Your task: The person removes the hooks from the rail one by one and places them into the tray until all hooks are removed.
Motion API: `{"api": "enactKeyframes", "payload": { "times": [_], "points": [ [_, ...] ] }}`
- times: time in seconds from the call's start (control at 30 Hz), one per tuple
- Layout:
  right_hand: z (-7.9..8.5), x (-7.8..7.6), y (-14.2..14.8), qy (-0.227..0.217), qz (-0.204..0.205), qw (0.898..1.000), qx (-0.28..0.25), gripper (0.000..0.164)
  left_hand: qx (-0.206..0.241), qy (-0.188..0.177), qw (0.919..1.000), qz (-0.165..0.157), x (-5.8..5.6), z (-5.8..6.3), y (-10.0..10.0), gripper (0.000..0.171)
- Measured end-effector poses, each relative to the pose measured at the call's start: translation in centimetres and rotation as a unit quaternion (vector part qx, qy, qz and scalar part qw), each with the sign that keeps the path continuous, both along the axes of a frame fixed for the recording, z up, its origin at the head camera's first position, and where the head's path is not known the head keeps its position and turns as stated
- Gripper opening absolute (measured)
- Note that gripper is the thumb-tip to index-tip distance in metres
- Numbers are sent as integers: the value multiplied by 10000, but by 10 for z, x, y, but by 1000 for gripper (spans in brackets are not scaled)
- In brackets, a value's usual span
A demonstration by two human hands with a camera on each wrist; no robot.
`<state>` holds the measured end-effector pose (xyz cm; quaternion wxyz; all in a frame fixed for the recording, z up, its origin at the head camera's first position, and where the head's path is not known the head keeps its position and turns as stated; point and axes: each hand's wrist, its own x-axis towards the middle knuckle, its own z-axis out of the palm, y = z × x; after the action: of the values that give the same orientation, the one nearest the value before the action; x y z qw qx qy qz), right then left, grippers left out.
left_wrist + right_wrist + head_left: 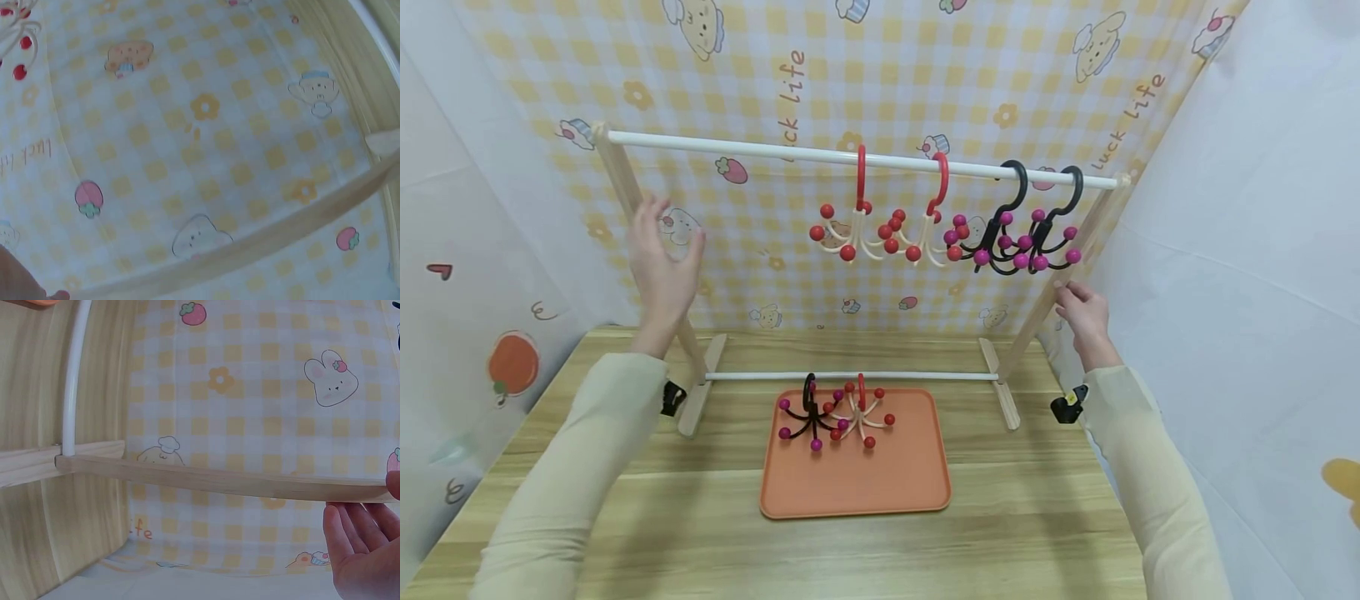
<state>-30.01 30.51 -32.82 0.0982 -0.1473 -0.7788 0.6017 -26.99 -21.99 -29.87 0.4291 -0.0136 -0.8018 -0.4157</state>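
A wooden rack stands on the table, with a white top rail (722,146) across it. My left hand (662,271) is raised beside the left wooden post (619,179), thumb and fingers spread; only a bit of the hand (19,278) enters the left wrist view. At the other end, my right hand (1086,321) holds the right wooden post (250,482), thumb on one side and fingers on the other. From the rail hang two red-hooked hangers (861,187) with cream arms and red balls, and two black hangers (1018,187) with magenta balls, towards the right.
An orange tray (857,492) lies on the table, carrying a black hanger (812,408) and a red-hooked hanger (861,400). Behind it runs a white lower rail (925,377) between the rack's wooden feet (692,408). A yellow checked cloth (760,275) hangs behind the rack.
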Motion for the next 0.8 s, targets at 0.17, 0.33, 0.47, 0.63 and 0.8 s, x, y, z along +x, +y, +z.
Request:
{"api": "enactKeyframes", "payload": {
  "times": [0.17, 0.33, 0.47, 0.63, 0.8],
  "points": [
    [-1, -1, 0, 12, -4, 10000, -16, 54, 268, -51, 9989, 374, 1, 3, -15, 56],
    [-1, -2, 0, 44, -34, 10000, 58, 54, 674, -403, 9960, 435, 0, 3, -27, 66],
    [-2, -3, 1, 29, -36, 10000, 6, 54, 1204, -1203, 9853, 158, -1, 1, -34, 71],
    [-2, -2, 0, 36, -36, 10000, -50, 54, 1921, -1937, 9613, -379, -2, -4, -41, 67],
    [-6, -6, 5, 28, -19, 10000, -6, 55, 2120, -2311, 9484, -466, -4, -9, -42, 56]
  ]
}}
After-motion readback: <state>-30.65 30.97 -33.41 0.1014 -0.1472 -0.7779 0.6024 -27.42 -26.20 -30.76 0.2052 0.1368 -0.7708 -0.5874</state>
